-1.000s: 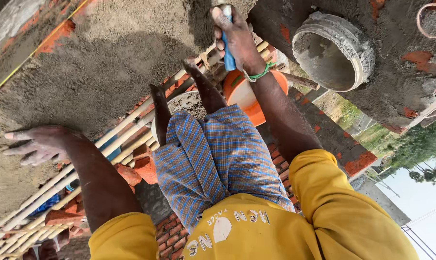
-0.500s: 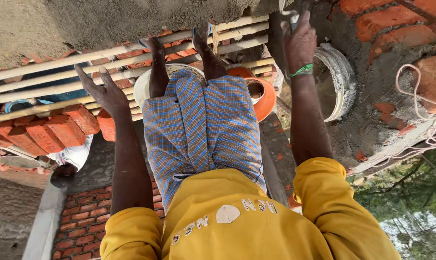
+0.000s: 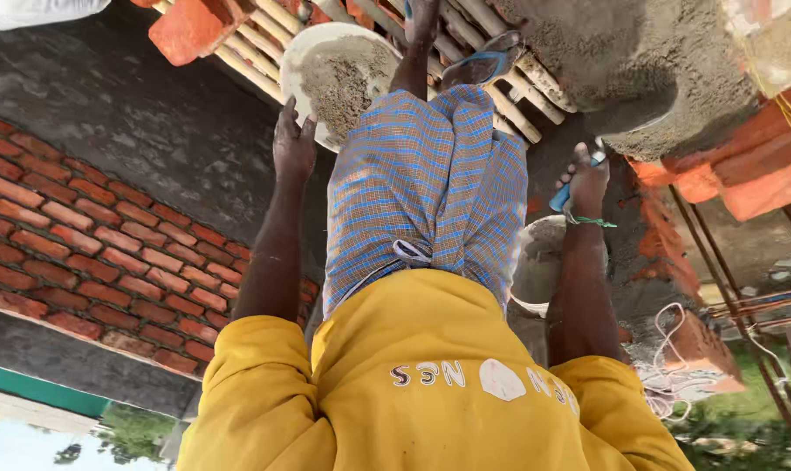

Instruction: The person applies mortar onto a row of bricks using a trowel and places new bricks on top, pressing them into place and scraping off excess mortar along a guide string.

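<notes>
My left hand [image 3: 294, 144] reaches out with fingers spread, the fingertips at the rim of a round white pan [image 3: 301, 54] that holds grey mortar [image 3: 341, 83]. The pan rests on bamboo poles [image 3: 264, 48] by my feet. My right hand [image 3: 585, 179], a green band at its wrist, is closed around the blue handle of a trowel [image 3: 559, 199]. The trowel's blade is hidden by the hand. That hand sits just under a thick mass of wet grey mortar [image 3: 622, 70] on the brickwork.
My legs in a blue checked cloth and a blue sandal [image 3: 482, 63] stand on the bamboo scaffold. A red brick wall [image 3: 107, 253] runs along the left. Another grey pan [image 3: 539, 257] lies below my right arm. Loose bricks [image 3: 186, 30], a white cord [image 3: 666, 366] and metal rods [image 3: 744, 305] lie nearby.
The view has swung toward the wall on the left. My left hand moved from the poles to the mortar pan's rim. My right hand dropped lower, still on the trowel.
</notes>
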